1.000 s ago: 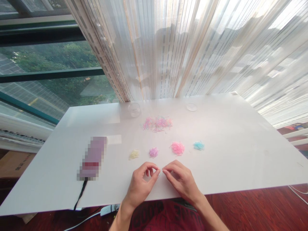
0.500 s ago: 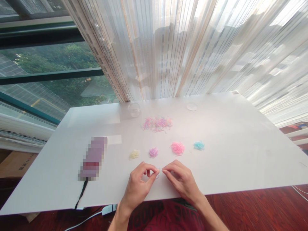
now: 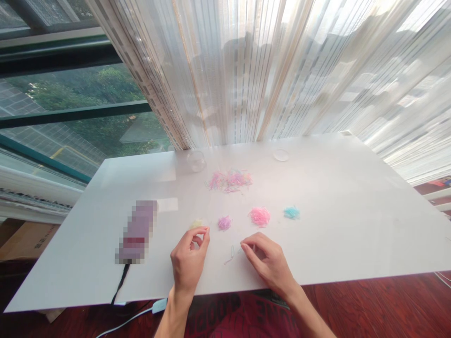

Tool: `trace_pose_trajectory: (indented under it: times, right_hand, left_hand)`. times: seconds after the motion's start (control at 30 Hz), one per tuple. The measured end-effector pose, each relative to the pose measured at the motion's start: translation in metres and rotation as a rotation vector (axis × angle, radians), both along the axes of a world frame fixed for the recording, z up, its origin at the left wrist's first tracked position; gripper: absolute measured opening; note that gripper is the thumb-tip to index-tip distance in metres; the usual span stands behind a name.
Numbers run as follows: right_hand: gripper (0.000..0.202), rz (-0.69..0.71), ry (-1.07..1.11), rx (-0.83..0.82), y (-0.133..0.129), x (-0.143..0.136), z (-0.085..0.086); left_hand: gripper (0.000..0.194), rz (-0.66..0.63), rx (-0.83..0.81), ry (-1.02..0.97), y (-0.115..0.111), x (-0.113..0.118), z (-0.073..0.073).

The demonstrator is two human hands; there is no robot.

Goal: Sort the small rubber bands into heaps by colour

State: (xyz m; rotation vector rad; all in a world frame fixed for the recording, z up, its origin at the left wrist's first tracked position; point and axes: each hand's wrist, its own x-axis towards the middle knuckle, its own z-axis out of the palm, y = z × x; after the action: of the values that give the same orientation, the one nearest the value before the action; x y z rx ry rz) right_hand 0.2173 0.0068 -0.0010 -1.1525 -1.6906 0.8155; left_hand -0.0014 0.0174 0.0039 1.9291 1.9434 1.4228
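Note:
My left hand is closed in a pinch at the near edge of the yellow pile of small rubber bands, partly covering it; whatever its fingertips hold is too small to make out. My right hand hovers low over the table, thumb and forefinger together, and I cannot tell what is between them. Just left of its fingertips lie a few loose rubber bands, thin pale loops. Beyond the hands are a purple pile, a larger pink pile and a blue pile.
A mixed heap of pastel bands lies farther back on the white table. Behind it stand a clear round container and a clear lid. A blurred purple device with a black cord lies at the left.
My left hand has moved left and slightly away from me, from beside the right hand to the yellow pile. The loose bands between the hands now show. My right hand has barely shifted.

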Motion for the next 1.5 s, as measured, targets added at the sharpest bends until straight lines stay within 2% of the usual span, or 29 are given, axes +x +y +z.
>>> trace_pose_trajectory:
  times: [0.27, 0.37, 0.63, 0.9, 1.13, 1.4, 1.5]
  right_hand:
    - [0.015, 0.009, -0.004, -0.008, -0.002, 0.0, -0.001]
    - [0.016, 0.009, -0.007, -0.011, -0.002, 0.0, 0.0]
    - [0.018, 0.016, -0.006, -0.013, -0.001, 0.0, 0.001]
    - [0.018, 0.011, -0.012, -0.004, 0.0, 0.0, 0.001]
    - [0.022, 0.013, -0.023, -0.007, 0.0, 0.0, 0.001]
    - [0.017, 0.007, -0.022, -0.001, 0.0, 0.0, 0.0]
    - [0.015, -0.007, -0.022, 0.014, 0.0, -0.001, -0.001]
  left_hand:
    - [0.025, 0.058, -0.044, 0.187, 0.012, 0.011, -0.008]
    - [0.024, 0.064, -0.097, 0.203, 0.011, 0.014, -0.008]
    - [0.021, -0.036, -0.193, 0.128, 0.005, 0.013, -0.007]
    - [0.018, -0.01, -0.216, 0.06, 0.005, 0.012, -0.009]
    - [0.018, -0.067, -0.256, -0.004, 0.004, 0.009, -0.011]
    - [0.019, -0.074, -0.252, 0.02, 0.002, 0.009, -0.007]
    - [0.017, -0.143, -0.248, -0.004, -0.002, 0.005, -0.004]
